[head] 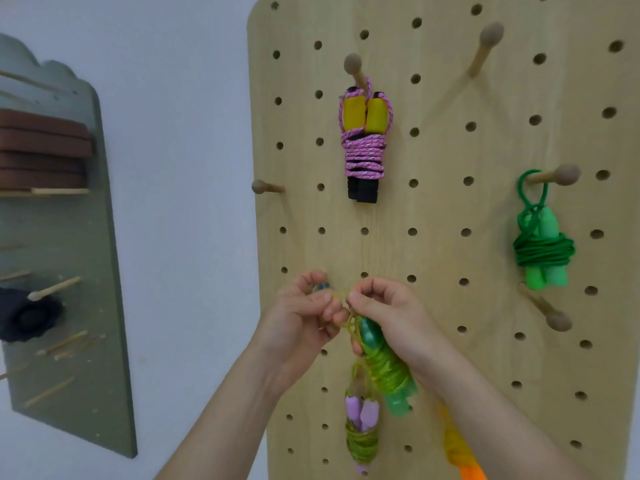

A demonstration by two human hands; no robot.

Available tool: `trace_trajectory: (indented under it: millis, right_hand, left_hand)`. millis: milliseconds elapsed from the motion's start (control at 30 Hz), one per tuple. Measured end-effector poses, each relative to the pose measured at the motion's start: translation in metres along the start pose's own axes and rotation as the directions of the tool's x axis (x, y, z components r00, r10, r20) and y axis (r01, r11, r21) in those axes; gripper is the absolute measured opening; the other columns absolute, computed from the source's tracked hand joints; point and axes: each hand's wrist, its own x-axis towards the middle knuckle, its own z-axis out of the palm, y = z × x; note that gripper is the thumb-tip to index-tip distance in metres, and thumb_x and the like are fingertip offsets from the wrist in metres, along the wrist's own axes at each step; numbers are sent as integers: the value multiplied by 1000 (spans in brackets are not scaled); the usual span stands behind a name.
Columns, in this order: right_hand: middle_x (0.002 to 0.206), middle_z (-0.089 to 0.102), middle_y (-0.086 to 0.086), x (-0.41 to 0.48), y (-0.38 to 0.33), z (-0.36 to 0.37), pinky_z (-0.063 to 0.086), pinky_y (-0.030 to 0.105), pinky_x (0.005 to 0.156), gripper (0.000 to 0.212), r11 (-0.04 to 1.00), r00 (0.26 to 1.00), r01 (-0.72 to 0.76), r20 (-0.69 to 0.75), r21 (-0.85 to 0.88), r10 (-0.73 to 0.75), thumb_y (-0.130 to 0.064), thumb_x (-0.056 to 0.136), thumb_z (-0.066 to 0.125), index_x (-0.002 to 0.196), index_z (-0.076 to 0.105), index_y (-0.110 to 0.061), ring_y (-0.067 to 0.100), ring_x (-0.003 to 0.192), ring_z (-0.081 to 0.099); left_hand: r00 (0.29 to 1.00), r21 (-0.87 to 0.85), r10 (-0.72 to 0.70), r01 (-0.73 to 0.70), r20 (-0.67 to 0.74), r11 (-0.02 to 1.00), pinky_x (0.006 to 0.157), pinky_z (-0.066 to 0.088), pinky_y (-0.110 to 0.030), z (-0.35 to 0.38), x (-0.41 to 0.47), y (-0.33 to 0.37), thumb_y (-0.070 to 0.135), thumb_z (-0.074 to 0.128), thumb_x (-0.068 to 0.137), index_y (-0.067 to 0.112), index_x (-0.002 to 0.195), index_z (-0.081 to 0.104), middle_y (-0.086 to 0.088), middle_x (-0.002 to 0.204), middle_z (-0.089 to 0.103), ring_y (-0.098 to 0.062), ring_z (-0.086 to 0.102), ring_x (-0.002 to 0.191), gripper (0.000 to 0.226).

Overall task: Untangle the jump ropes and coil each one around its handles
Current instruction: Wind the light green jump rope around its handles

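Note:
In front of a wooden pegboard (433,220), my right hand (384,310) grips the top of a coiled jump rope with translucent green handles (388,372) wound in yellow-green cord. My left hand (304,313) pinches the loose yellow-green loop of that cord just left of the handles. A pink rope coiled on yellow and black handles (362,143) hangs from an upper peg. A dark green rope on light green handles (542,251) hangs from a peg at the right. A rope with lilac handles (362,431) hangs low, below my hands.
Bare wooden pegs stick out at the upper right (485,46), left edge (266,187) and lower right (547,311). An orange and yellow item (460,455) shows behind my right forearm. A grey-green wall rack (69,237) with brown items and a black object hangs at the left.

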Motion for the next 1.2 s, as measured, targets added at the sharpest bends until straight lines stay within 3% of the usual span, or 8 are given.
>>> trace_trajectory:
  millis: [167,400,467,600,733,833,1067,1200]
  right_hand:
    - [61,62,6,52,-28,17,49,29,42,14,993,995,95,8,-76,-95,-8,96,57,82,54,-6,19,40,55]
    - [70,56,10,123,-44,58,51,30,47,13,969,983,176,-29,-171,-183,-11,93,60,81,57,-7,20,44,57]
    - [79,57,11,141,-44,67,54,32,50,13,965,978,175,-81,-196,-194,-13,94,60,83,58,-7,19,48,60]
    - [81,60,10,174,-47,86,58,45,61,14,947,957,202,-154,-251,-245,-15,96,56,83,57,-10,19,45,63]
    - [84,67,3,192,-47,102,56,35,56,12,921,937,203,-206,-332,-281,-13,96,53,87,57,-6,16,46,65]
    - [89,67,6,198,-41,105,56,34,58,13,921,928,192,-243,-338,-282,-15,96,53,87,57,-8,16,49,68]
    - [83,62,10,210,-34,100,55,33,57,13,967,948,214,-211,-136,-239,-9,96,57,85,51,-12,24,56,68]
    - [82,62,3,221,-24,92,52,26,58,13,984,941,147,-292,-101,-171,-13,96,58,84,52,-15,20,68,64]
  left_hand:
    - [982,81,122,-112,-143,990,47,14,-23,4,35,45,-9,37,86,14,110,42,-3,56,38,-15,39,49,34]
    - [920,427,353,-253,-172,868,45,34,-21,-35,73,105,-8,54,88,7,120,49,-7,67,57,-18,54,58,36]
    - [877,633,460,-280,-137,722,54,44,-24,-46,88,117,0,60,89,9,117,55,-3,69,63,-16,63,62,30]
    - [731,929,682,-252,-2,272,78,53,-22,-60,117,132,16,65,89,16,113,66,4,82,71,-8,69,74,25]
    - [660,982,748,-177,68,67,82,51,-30,-71,130,134,16,56,92,17,96,74,9,87,73,-16,67,85,19]
    - [704,948,709,-256,47,192,73,53,-27,-78,136,133,13,57,90,20,78,73,13,77,72,-9,66,70,22]
    - [879,408,451,-358,-156,840,75,56,-28,-93,162,127,3,57,93,4,91,68,-9,81,69,-17,65,71,11]
    - [903,348,395,-320,-170,881,64,55,-24,-89,178,119,-3,61,86,1,90,69,-10,79,66,-15,58,60,10]
